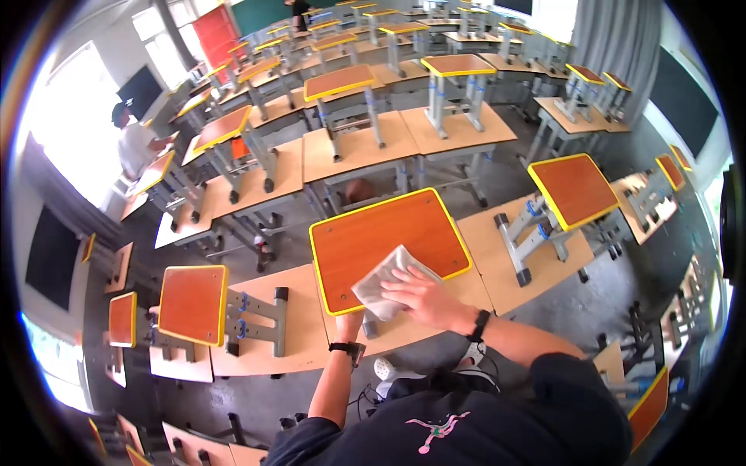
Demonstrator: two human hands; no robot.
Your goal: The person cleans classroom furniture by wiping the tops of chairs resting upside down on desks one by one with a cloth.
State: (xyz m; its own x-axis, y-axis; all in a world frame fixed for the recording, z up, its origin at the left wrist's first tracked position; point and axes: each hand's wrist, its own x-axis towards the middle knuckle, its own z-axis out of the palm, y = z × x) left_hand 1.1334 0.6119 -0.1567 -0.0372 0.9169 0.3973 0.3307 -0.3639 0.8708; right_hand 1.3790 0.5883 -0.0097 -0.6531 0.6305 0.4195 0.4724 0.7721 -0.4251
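Observation:
A stool with a red-brown seat and yellow rim stands on a light wooden desk in front of me. My right hand lies on a pale grey cloth, pressing it against the seat's near right part; the cloth hangs over the yellow edge. Below the near left corner of the seat is my left hand, mostly hidden under it, so its fingers do not show.
More stools stand on desks, one at the left and one at the right. Rows of desks fill the room ahead. A person is at the far left, another at the back. A ball lies beneath a desk.

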